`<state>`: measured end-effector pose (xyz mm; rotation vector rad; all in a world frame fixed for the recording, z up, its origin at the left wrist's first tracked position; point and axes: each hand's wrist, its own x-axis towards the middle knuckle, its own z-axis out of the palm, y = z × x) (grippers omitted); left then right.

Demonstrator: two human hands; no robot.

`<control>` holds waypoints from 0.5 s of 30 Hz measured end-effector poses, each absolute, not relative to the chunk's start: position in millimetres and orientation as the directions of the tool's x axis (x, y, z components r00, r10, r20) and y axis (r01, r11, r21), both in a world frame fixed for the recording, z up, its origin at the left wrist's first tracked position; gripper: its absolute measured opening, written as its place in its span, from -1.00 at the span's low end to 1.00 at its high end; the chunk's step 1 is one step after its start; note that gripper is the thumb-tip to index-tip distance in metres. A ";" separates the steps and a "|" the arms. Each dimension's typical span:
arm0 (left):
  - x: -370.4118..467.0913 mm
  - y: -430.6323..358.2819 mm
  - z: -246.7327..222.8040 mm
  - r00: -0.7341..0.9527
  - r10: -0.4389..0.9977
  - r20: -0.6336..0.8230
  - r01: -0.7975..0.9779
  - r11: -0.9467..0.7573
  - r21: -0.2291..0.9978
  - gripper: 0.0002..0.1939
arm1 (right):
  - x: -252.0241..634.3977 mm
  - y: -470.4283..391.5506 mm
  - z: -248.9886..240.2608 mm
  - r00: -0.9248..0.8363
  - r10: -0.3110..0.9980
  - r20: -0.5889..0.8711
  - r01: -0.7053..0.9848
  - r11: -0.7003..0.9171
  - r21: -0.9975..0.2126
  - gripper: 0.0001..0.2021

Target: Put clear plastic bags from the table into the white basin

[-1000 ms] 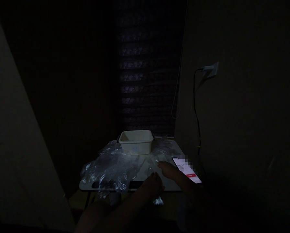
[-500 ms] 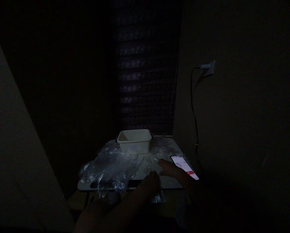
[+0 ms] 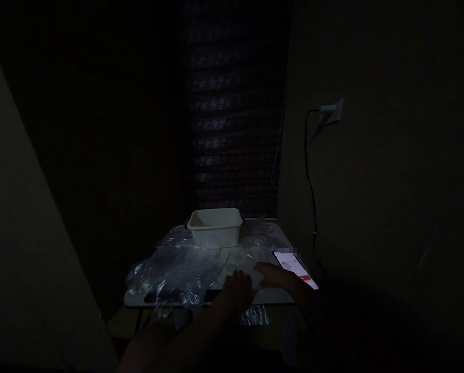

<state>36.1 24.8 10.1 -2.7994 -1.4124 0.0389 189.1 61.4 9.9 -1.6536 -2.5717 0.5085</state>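
Note:
The picture is very dark. My left hand [image 3: 237,286] rests over the front middle of the small white table [image 3: 273,295], its fingers bent and close together; what lies under them is hidden. Just to its right, my right hand [image 3: 270,274] reaches in from the right, with thumb and fingers apart and no object seen between them. A clear plastic sheet or bag [image 3: 255,315] hangs over the front edge below my hands. More crumpled clear plastic [image 3: 177,267] covers the left part of the table. Faint thin plastic lies beyond my fingers.
A white rectangular tub [image 3: 216,235] stands at the back of the table. A lit phone [image 3: 296,269] lies at the right edge. Behind are a dark blind [image 3: 212,124] and a wall socket [image 3: 335,111] with a hanging cable.
My left hand has shifted slightly left, away from my right hand. My right hand has moved a little nearer. More of the plastic at the front edge shows.

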 end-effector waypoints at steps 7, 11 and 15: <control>27.5 43.9 1.5 0.457 0.885 0.088 0.888 -0.447 -0.113 -0.47 | 192.9 59.3 7.4 -0.418 0.899 -0.131 0.868 0.353 -0.350 -0.41; 21.5 54.5 4.1 0.430 0.899 0.087 0.897 -0.414 -0.155 -0.49 | 193.6 55.3 6.3 -0.390 0.918 -0.076 0.868 0.339 -0.362 -0.44; 9.1 61.5 13.7 0.348 0.931 0.107 0.923 -0.320 -0.212 -0.48 | 193.6 51.5 7.4 -0.366 0.928 -0.068 0.871 0.316 -0.375 -0.47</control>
